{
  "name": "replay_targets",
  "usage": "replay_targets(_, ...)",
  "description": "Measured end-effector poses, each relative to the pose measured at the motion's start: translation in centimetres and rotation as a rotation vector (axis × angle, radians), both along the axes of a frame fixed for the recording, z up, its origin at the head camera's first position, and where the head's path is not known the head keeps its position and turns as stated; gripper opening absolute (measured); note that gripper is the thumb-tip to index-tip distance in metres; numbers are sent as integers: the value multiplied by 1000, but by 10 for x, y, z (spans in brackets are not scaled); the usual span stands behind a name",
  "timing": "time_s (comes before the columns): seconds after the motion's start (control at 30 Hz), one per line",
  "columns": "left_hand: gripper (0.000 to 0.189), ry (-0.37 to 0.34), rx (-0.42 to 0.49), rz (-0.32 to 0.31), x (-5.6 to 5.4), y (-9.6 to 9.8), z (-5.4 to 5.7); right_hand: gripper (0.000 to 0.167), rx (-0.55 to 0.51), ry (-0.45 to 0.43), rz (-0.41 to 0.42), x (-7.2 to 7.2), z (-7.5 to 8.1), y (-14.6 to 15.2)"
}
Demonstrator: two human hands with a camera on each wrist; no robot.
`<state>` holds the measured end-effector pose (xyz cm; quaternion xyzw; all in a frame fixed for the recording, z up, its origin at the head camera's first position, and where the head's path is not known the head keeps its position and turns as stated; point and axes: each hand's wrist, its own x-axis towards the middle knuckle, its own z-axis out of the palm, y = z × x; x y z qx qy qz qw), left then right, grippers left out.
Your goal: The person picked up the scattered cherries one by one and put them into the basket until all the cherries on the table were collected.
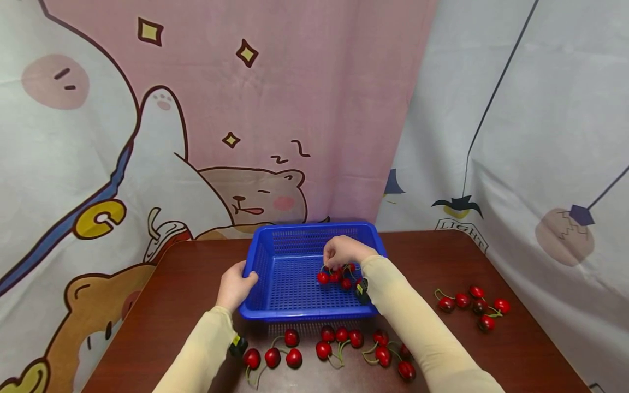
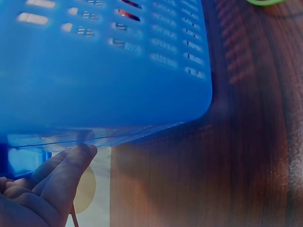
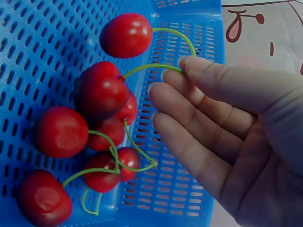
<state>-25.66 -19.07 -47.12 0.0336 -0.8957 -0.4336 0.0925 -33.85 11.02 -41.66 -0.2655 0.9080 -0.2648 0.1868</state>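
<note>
A blue plastic basket (image 1: 295, 315) with slotted walls stands on the table. My left hand (image 1: 236, 285) grips its left rim, thumb over the edge; in the left wrist view the fingers (image 2: 71, 172) lie against the outside wall. Over the basket's right part, my right hand (image 1: 344, 252) pinches the green stems of a pair of cherries (image 3: 100, 90) between thumb and forefinger. Those two red cherries hang just above several other cherries (image 3: 60, 131) inside the basket, partly hiding some of them.
In front of the basket lie several paired cherries (image 1: 272, 357), more clusters (image 1: 324, 350) and others (image 1: 383, 356) partly behind the right sleeve. Another group (image 1: 462, 300) is on the table's right side. A printed curtain (image 1: 334, 109) hangs behind the brown table (image 1: 196, 273).
</note>
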Motion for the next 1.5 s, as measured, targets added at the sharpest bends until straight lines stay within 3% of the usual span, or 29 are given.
replay_targets(0.27, 42, -18, 15, -3, 2, 1, 2, 6, 26, -64, -44, 0, -8, -2)
replay_targets(0.53, 41, -23, 21, -3, 3, 0, 2, 1, 28, -78, -56, -1, -10, 0)
replay_targets(0.7, 43, -29, 23, -3, 2, 0, 2, 8, 21, -77, -56, -1, -8, 3)
replay_targets(1.17, 45, -35, 19, -5, 2, 0, 1, 18, 35, 48, 17, -5, -1, 14)
replay_targets(1.5, 44, -28, 17, -3, 2, 0, 1, 25, -23, 115, 40, 0, 19, 23)
